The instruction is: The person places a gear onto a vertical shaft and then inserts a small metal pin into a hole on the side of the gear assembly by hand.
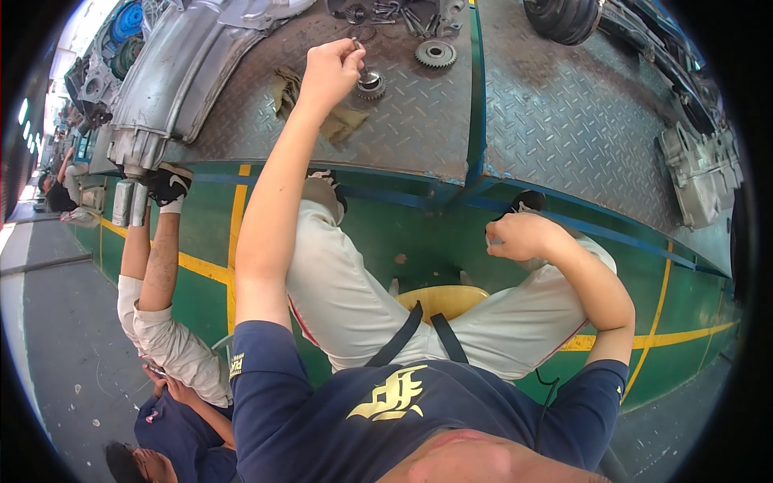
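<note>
My left hand (332, 71) reaches out over the steel-plate bench (411, 137), thumb and fingers pinched together. A small bit of metal shows at the fingertips, too small to name. Just beside that hand lies a toothed gear (372, 87) with a shiny round middle. A second gear (436, 54) rests flat farther right. Under my left wrist is a crumpled brown cloth (342, 123). My right hand (525, 238) hovers by my right knee with its fingers curled in; a pale speck shows at the fingertips, but what they hold is unclear.
A large grey gearbox housing (189, 72) fills the bench's left side. Several bolts and shafts (407, 18) lie at the far edge. On the right bench stand a metal casing (699, 173) and a dark axle assembly (652, 48). Another person (181, 402) sits to my left.
</note>
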A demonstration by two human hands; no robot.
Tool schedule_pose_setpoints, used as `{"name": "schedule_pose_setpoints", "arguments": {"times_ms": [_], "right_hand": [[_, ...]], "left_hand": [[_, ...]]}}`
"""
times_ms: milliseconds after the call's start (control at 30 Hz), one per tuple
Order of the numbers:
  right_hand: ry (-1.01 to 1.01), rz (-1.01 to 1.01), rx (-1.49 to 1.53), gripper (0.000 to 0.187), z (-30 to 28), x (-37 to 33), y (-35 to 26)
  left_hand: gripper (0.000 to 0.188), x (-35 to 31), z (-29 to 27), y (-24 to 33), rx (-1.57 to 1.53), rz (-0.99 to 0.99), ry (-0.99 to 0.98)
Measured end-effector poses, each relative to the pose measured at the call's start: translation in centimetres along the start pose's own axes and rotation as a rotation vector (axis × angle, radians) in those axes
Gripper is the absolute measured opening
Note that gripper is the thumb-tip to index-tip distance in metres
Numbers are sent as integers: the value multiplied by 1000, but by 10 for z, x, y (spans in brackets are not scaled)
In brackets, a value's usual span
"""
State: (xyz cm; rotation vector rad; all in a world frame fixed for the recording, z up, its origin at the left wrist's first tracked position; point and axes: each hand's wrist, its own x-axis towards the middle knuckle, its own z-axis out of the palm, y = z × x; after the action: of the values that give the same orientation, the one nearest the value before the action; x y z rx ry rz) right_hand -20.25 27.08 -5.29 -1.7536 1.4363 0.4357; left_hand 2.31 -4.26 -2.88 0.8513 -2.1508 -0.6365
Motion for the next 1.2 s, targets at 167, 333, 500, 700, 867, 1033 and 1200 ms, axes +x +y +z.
{"name": "schedule_pose_setpoints", "arguments": {"times_ms": [167, 333, 500, 700, 867, 1033, 1200], "right_hand": [[10, -1, -5, 38, -1, -2, -2], [15, -9, -1, 38, 3, -1, 1], [0, -9, -6, 38, 2, 0, 1], [0, -9, -10, 39, -3, 4, -6], [-3, -12, -17, 39, 0, 6, -5], [-13, 4, -11, 38, 1, 5, -5], [6, 7, -5, 38, 0, 0, -4]], "left_hand": [[13, -8, -13, 0, -52, -100, -24], [13, -19, -17, 8, -141, -119, -82], [14, -14, -9, 12, -161, -79, -80], [16, -1, -2, 8, -119, -46, -63], [16, -1, -6, 9, -63, -76, -74], [14, -10, -19, 6, -82, -106, -106], [12, -18, -19, 16, -114, -137, -129]]}}
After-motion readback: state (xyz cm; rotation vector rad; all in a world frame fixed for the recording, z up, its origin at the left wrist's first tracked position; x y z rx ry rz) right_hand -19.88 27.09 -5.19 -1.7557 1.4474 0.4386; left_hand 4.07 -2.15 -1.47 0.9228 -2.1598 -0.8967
